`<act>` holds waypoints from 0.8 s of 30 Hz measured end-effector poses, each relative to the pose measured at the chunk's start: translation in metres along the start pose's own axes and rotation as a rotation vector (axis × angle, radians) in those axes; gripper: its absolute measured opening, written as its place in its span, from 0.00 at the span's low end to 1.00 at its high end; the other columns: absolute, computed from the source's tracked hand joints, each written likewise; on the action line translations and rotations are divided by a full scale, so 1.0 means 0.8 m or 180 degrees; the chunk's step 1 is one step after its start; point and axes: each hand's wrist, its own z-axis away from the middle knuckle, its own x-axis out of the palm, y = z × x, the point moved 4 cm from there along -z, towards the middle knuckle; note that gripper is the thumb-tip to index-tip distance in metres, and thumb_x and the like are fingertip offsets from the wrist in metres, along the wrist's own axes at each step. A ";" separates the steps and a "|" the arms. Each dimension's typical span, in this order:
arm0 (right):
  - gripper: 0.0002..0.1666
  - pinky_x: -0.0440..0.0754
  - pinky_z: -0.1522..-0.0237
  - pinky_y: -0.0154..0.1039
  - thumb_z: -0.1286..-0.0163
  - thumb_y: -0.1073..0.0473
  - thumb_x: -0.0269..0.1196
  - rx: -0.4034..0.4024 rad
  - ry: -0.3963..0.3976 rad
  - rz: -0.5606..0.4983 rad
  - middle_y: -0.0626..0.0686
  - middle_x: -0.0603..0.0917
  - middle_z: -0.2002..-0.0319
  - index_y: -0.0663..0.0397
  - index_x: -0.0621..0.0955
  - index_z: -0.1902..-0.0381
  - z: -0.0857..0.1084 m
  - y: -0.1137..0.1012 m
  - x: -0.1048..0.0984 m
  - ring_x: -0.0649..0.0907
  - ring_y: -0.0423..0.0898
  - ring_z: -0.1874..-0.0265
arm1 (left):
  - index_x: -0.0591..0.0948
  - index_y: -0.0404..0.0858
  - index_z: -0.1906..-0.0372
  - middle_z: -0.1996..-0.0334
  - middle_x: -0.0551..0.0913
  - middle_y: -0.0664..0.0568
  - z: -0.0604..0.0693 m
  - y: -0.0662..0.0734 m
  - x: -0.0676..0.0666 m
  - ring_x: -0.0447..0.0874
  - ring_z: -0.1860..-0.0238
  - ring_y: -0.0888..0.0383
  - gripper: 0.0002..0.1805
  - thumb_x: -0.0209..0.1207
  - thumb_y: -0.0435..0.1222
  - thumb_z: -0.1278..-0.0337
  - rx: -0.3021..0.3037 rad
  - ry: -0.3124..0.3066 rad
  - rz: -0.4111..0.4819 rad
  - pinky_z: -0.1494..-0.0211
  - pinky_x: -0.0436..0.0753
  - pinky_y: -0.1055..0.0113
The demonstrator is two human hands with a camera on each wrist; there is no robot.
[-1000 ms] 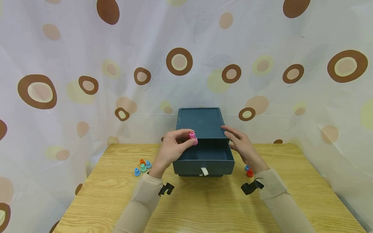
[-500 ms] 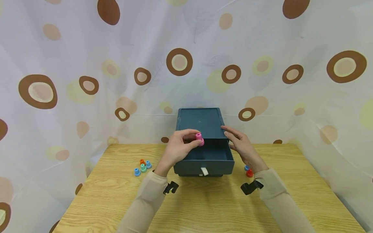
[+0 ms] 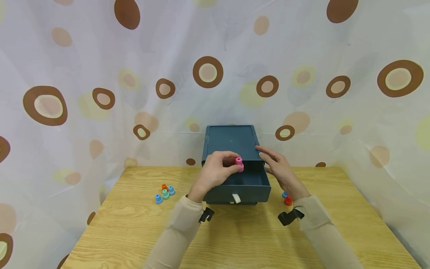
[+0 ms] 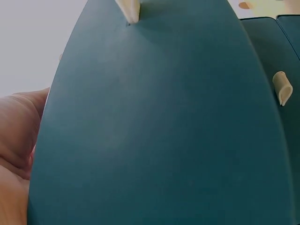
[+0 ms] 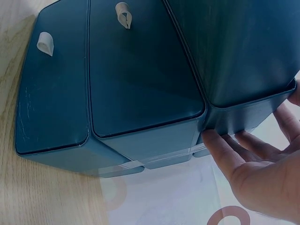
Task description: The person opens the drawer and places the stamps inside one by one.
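A small pink peg-shaped piece with a flared base is pinched between the thumb and fingers of my left hand. That hand is above the pulled-out top drawer of a dark blue drawer cabinet. In the left wrist view the drawer's front fills most of the picture; only part of my left hand shows, and the pink piece is hidden. My right hand rests with extended fingers on the cabinet's right side, as the right wrist view of the hand also shows.
Left of the cabinet stand similar pieces: orange, mint green and two blue ones. A red piece and a blue piece sit to the right. Two lower drawers with white tabs are pushed in.
My left hand has moved rightward with the pink piece, from the drawer's left side toward its middle. The right hand stays in place on the cabinet.
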 end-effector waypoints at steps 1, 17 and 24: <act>0.36 0.57 0.30 0.66 0.25 0.38 0.52 0.0007 0.0001 -0.0007 0.54 0.56 0.23 0.44 0.65 0.26 0.000 0.000 0.000 0.54 0.58 0.23 | 0.86 0.43 0.51 0.61 0.89 0.56 -0.001 0.001 0.002 0.85 0.60 0.63 0.14 0.66 0.41 0.41 -0.0023 -0.0020 -0.0022 0.52 0.83 0.63; 0.35 0.58 0.29 0.65 0.25 0.39 0.51 -0.0042 0.0003 -0.0028 0.55 0.56 0.23 0.46 0.65 0.26 -0.001 -0.003 -0.002 0.54 0.59 0.23 | 0.87 0.44 0.53 0.61 0.88 0.58 -0.017 0.009 0.022 0.85 0.60 0.65 0.11 0.65 0.41 0.40 -0.0120 -0.0375 -0.0503 0.50 0.83 0.65; 0.35 0.57 0.29 0.65 0.25 0.38 0.51 0.0001 0.0004 -0.0016 0.54 0.56 0.23 0.45 0.65 0.26 -0.002 0.000 -0.001 0.53 0.58 0.23 | 0.88 0.44 0.61 0.67 0.88 0.58 -0.023 0.009 0.026 0.83 0.66 0.66 0.07 0.68 0.40 0.43 -0.0192 -0.0386 -0.0574 0.57 0.83 0.68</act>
